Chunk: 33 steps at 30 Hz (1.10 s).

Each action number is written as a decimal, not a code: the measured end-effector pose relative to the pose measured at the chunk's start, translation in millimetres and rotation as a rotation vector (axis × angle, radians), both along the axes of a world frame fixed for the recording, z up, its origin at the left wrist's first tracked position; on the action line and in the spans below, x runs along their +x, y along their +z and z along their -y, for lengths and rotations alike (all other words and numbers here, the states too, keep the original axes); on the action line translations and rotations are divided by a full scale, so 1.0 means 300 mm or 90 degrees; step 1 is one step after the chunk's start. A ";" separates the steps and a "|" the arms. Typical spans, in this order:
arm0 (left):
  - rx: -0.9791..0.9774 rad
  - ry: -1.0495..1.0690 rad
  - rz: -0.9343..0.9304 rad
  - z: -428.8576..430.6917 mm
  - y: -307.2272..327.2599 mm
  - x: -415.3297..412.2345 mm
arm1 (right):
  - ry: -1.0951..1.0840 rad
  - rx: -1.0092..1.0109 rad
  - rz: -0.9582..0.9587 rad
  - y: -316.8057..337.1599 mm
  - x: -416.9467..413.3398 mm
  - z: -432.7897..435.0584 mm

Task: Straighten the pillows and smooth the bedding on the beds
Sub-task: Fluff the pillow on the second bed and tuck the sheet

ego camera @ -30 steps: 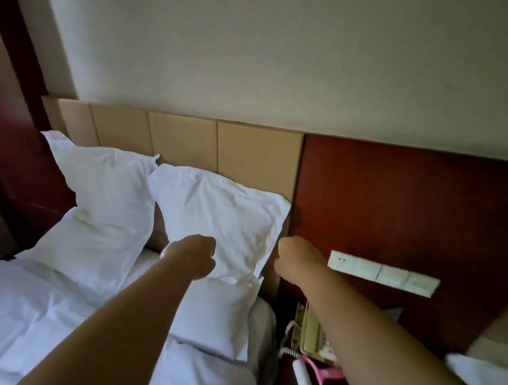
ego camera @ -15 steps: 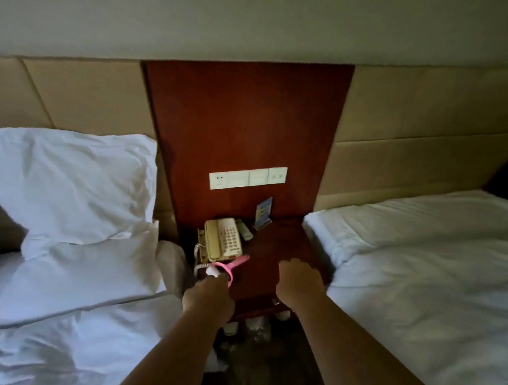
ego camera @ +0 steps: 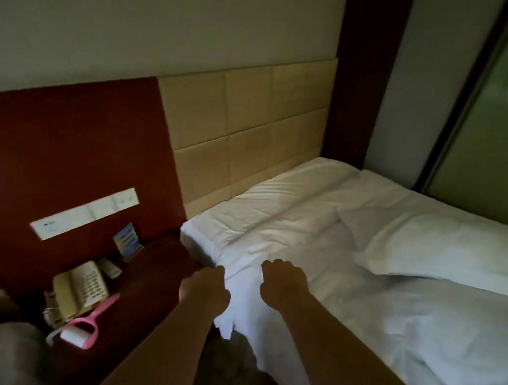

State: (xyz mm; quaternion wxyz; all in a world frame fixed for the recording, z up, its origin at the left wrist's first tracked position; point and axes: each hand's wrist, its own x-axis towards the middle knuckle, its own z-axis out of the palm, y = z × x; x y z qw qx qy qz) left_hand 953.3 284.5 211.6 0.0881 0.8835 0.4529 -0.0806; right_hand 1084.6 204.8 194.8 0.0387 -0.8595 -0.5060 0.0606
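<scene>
The right-hand bed has a white duvet [ego camera: 417,333] that is wrinkled, with its near corner hanging off the side. A white pillow [ego camera: 441,250] lies flat on the bed, away from the padded beige headboard [ego camera: 251,126]. A folded white band of bedding [ego camera: 276,206] runs along the head end. My left hand [ego camera: 207,288] is curled shut right at the duvet's hanging edge, its fingertips touching the cloth. Just to its right, my right hand [ego camera: 284,284] is curled on top of the duvet near the same corner.
A dark red nightstand [ego camera: 157,263] stands left of the bed with a beige telephone [ego camera: 81,285], a pink lint roller [ego camera: 87,328] and a small card [ego camera: 127,239]. A white switch panel [ego camera: 86,210] is on the wall above. Frosted glass [ego camera: 492,118] borders the bed's far side.
My view has swung from the left bed's pillows, past the nightstand, to the right bed. Both hands moved right with it and now reach the duvet's near corner.
</scene>
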 end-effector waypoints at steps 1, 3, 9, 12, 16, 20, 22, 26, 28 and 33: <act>0.005 -0.035 -0.008 0.056 -0.008 0.101 | -0.028 -0.003 -0.005 -0.009 0.094 0.065; 0.010 -0.108 -0.015 0.173 -0.025 0.301 | -0.087 -0.005 -0.013 -0.029 0.280 0.202; 0.019 -0.283 -0.017 0.535 -0.063 0.854 | -0.276 0.003 -0.055 -0.083 0.758 0.661; 0.024 -0.383 -0.039 0.689 -0.090 1.044 | -0.375 0.000 -0.059 -0.121 0.917 0.880; 0.065 -0.445 -0.106 0.797 -0.108 1.202 | -0.485 -0.001 -0.082 -0.144 1.033 1.096; 0.081 -0.471 -0.121 0.861 -0.102 1.317 | -0.573 0.005 -0.104 -0.166 1.088 1.201; 0.079 -0.493 -0.121 0.890 -0.100 1.359 | -0.592 0.022 -0.110 -0.170 1.107 1.204; 0.085 -0.513 -0.104 0.902 -0.103 1.447 | -0.573 0.046 -0.126 -0.159 1.157 1.159; 0.092 -0.518 -0.095 0.885 -0.107 1.482 | -0.573 0.049 -0.131 -0.158 1.186 1.141; 0.097 -0.533 -0.077 0.777 -0.165 1.558 | -0.583 0.040 -0.156 -0.197 1.285 1.039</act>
